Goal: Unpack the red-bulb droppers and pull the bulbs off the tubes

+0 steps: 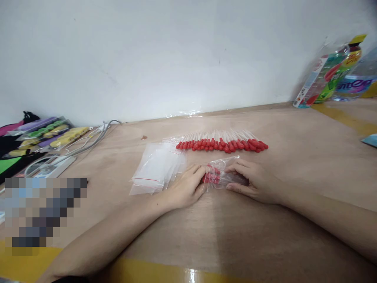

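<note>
Holding a clear bag (224,177) of red pieces (212,175) — left grip (190,186) clamped on one end, right grip (257,180) on the other — near red-tipped sticks (221,144).

L hand (191,186) & R hand (256,181) hold opp. ends of crinkled clear plastic bag (223,179) w/ red bits (211,175) inside, prob. stick heads, hard to tell thru glare; behind, row of thin white sticks w/ red heads (222,144) on lt-brown tabletop (165,243); flat clear zip bags (153,165) L of row; labelled plastic bottles (330,74) far R nr white wall (176,51)
</note>
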`<state>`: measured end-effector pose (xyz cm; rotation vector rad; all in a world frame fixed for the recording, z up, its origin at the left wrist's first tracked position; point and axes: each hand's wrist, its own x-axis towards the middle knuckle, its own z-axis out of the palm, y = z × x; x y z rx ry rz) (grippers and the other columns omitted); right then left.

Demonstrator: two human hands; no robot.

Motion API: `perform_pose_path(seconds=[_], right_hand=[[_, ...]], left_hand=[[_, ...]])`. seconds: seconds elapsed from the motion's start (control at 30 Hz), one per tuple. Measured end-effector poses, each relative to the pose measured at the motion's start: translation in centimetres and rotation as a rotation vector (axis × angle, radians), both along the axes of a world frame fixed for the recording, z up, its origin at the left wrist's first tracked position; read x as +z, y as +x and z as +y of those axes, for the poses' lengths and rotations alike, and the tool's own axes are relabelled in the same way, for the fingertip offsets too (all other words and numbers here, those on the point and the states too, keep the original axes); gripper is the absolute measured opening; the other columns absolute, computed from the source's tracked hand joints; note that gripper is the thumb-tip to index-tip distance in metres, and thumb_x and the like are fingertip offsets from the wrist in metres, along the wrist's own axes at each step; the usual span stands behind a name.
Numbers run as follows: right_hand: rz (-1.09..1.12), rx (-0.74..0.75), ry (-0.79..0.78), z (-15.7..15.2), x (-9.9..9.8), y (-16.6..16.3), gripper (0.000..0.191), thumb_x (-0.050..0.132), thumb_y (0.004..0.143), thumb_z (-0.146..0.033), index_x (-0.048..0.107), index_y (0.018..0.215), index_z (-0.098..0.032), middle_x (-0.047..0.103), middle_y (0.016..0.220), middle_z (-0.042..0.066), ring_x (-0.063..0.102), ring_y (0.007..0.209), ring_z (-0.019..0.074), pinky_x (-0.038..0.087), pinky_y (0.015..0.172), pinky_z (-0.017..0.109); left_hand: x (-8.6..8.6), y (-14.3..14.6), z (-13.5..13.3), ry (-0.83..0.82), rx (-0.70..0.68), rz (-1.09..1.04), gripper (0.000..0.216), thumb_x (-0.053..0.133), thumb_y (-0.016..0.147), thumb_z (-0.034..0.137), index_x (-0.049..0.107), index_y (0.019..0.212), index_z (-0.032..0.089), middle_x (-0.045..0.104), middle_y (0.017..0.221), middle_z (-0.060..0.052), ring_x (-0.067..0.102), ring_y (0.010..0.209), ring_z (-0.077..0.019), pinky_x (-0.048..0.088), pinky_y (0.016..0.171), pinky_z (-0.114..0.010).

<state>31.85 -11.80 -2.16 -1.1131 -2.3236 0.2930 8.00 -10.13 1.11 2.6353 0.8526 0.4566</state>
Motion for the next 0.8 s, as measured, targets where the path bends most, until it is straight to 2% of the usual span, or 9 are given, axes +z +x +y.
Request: perform_pose_path(seconds=[0.1, 0.2, 0.3, 0.43, 0.5, 0.57, 0.63, 0.73, 0.8], right_hand=[[-0.006, -0.005, 0.012, 0.0, -0.1, 0.0, 0.033, 0.054, 0.081, -0.041, 0.055, 0.104, -0.019, 0.058, 0.094, 0.008, 0.055, 0.079, 0.0185, 0.044, 0.067, 0.031], [0.008, -0.001, 0.022, 0.1, -0.2, -0.1, 0.033, 0.055, 0.08, -0.041, 0.056, 0.104, -0.019, 0.059, 0.094, 0.009, 0.055, 0.078, 0.0187, 0.044, 0.067, 0.032], [0.014, 0.003, 0.026, 0.1, -0.2, -0.1, 0.032, 0.054, 0.081, -0.041, 0.057, 0.104, -0.019, 0.059, 0.095, 0.009, 0.055, 0.078, 0.0182, 0.045, 0.067, 0.031], [0.009, 0.002, 0.017, 0.0, -0.1, 0.0, 0.03, 0.053, 0.082, -0.04, 0.056, 0.104, -0.019, 0.058, 0.096, 0.008, 0.055, 0.078, 0.0175, 0.044, 0.067, 0.031], [0.005, 0.004, -0.001, 0.0, 0.0, 0.0, 0.029, 0.052, 0.082, -0.039, 0.056, 0.103, -0.019, 0.058, 0.095, 0.008, 0.054, 0.077, 0.017, 0.044, 0.067, 0.03], [0.004, 0.003, -0.014, 0.0, 0.1, 0.0, 0.027, 0.051, 0.083, -0.039, 0.056, 0.101, -0.019, 0.058, 0.093, 0.007, 0.054, 0.076, 0.0168, 0.043, 0.067, 0.03], [0.001, -0.001, -0.015, -0.1, 0.2, 0.0, 0.027, 0.051, 0.083, -0.039, 0.056, 0.1, -0.019, 0.057, 0.092, 0.007, 0.054, 0.076, 0.017, 0.043, 0.066, 0.031], [0.001, -0.006, -0.007, 0.0, 0.2, -0.1, 0.027, 0.051, 0.082, -0.039, 0.056, 0.098, -0.018, 0.057, 0.093, 0.008, 0.054, 0.077, 0.0176, 0.043, 0.067, 0.031], [0.008, -0.006, -0.008, -0.1, 0.2, -0.1, 0.027, 0.051, 0.082, -0.04, 0.056, 0.097, -0.018, 0.057, 0.094, 0.008, 0.054, 0.078, 0.0179, 0.043, 0.068, 0.032]], left_hand=[[0.0, -0.2, 0.2, -0.078, -0.022, -0.051, 0.032, 0.051, 0.084, 0.023, 0.046, 0.116, 0.02, 0.053, 0.109, -0.007, 0.051, 0.099, -0.0183, 0.044, 0.086, -0.033], [-0.1, -0.2, 0.4, -0.127, -0.001, -0.116, 0.023, 0.053, 0.084, 0.026, 0.053, 0.106, 0.018, 0.055, 0.1, -0.005, 0.054, 0.088, -0.0158, 0.046, 0.078, -0.029], [-0.5, -0.1, 0.4, -0.151, 0.024, -0.197, 0.013, 0.05, 0.085, 0.02, 0.056, 0.095, 0.016, 0.056, 0.09, -0.004, 0.055, 0.081, -0.0134, 0.047, 0.073, -0.026], [-1.1, 0.1, 0.6, -0.234, -0.002, -0.328, 0.012, 0.053, 0.083, 0.019, 0.058, 0.093, 0.014, 0.057, 0.094, -0.006, 0.058, 0.084, -0.0131, 0.049, 0.074, -0.026], [-0.7, -0.2, 1.1, -0.322, -0.005, -0.398, 0.014, 0.056, 0.082, 0.021, 0.059, 0.092, 0.012, 0.059, 0.096, -0.008, 0.061, 0.084, -0.0137, 0.051, 0.073, -0.027], [0.7, -1.1, 1.7, -0.399, -0.007, -0.421, 0.017, 0.059, 0.08, 0.023, 0.058, 0.093, 0.011, 0.064, 0.093, -0.009, 0.063, 0.08, -0.0142, 0.053, 0.071, -0.028], [3.2, -2.7, 2.4, -0.415, -0.008, -0.35, 0.019, 0.061, 0.078, 0.026, 0.059, 0.091, 0.013, 0.067, 0.086, -0.008, 0.065, 0.076, -0.015, 0.055, 0.069, -0.029], [7.8, -5.8, 3.0, -0.235, 0.056, -0.278, 0.016, 0.065, 0.075, 0.03, 0.064, 0.086, 0.018, 0.069, 0.081, -0.006, 0.066, 0.074, -0.0176, 0.057, 0.066, -0.032], [10.1, -7.6, 3.4, -0.074, 0.206, -0.362, 0.014, 0.068, 0.071, 0.03, 0.065, 0.082, 0.023, 0.069, 0.081, -0.002, 0.067, 0.075, -0.0187, 0.058, 0.069, -0.037]])
